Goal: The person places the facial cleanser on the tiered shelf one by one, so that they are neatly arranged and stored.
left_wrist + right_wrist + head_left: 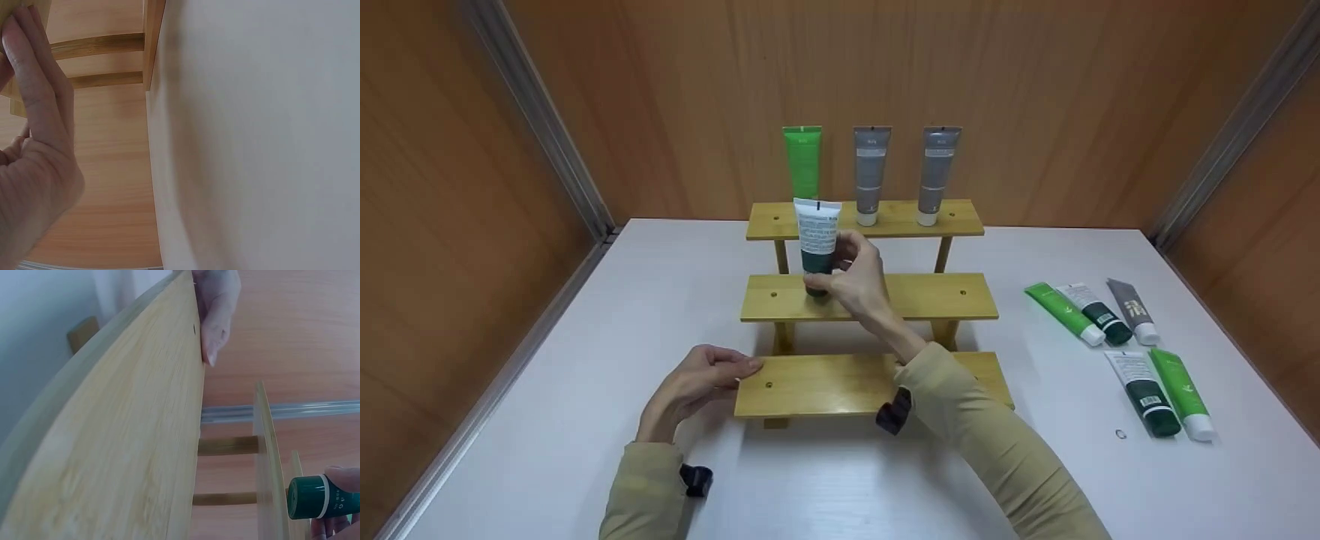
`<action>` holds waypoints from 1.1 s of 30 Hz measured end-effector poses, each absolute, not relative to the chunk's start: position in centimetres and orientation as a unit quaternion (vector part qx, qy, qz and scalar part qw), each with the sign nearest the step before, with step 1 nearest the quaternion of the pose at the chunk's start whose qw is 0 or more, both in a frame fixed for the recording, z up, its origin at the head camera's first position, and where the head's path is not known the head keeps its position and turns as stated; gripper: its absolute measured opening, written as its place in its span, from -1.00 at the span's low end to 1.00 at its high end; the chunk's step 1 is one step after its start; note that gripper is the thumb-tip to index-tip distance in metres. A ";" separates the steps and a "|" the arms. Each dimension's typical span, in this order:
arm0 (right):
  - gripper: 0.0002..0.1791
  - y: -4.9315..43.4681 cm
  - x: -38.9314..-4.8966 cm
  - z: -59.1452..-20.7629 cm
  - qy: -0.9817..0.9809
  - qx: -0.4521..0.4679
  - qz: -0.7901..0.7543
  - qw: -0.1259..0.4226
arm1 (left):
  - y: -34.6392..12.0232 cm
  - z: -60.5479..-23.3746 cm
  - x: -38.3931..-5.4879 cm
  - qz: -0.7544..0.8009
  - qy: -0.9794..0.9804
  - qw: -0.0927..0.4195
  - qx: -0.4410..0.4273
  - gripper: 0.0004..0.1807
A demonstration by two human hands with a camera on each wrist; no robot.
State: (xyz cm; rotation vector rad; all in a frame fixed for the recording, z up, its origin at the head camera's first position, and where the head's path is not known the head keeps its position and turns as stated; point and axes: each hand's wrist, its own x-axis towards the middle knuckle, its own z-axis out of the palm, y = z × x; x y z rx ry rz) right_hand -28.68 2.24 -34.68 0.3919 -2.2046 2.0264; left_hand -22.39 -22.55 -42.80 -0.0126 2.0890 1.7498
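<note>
My right hand (855, 281) grips a white and dark green squeeze tube (818, 232) low on its body. The tube stands upright, cap down, at the left part of the middle step of a wooden display rack (915, 296). In the right wrist view its green cap (306, 498) is right by the step's surface. My left hand (697, 386) holds the left end of the lowest step, thumb on top. The left wrist view shows that hand's fingers (42, 95) along the board. On the top step stand a green tube (804, 161) and two grey tubes (871, 172).
To the right, several tubes lie on the white table (1072, 487): a grey tube (1132, 309), green tubes (1181, 386) and white-and-green tubes (1144, 390). A small ring (1120, 433) lies near them. Wooden panels (675, 90) enclose the table at the back and sides.
</note>
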 end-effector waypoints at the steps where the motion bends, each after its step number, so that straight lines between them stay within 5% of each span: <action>1: -0.37 2.1 -28.7 -34.7 -0.729 0.130 0.669 0.060 | -22.6 -42.8 -22.4 0.631 0.747 0.208 -0.003 -0.65; 33: -0.31 1.8 -28.8 -35.6 -0.750 0.179 0.635 0.040 | -22.5 -42.8 -22.5 0.622 0.756 0.205 -0.011 -0.58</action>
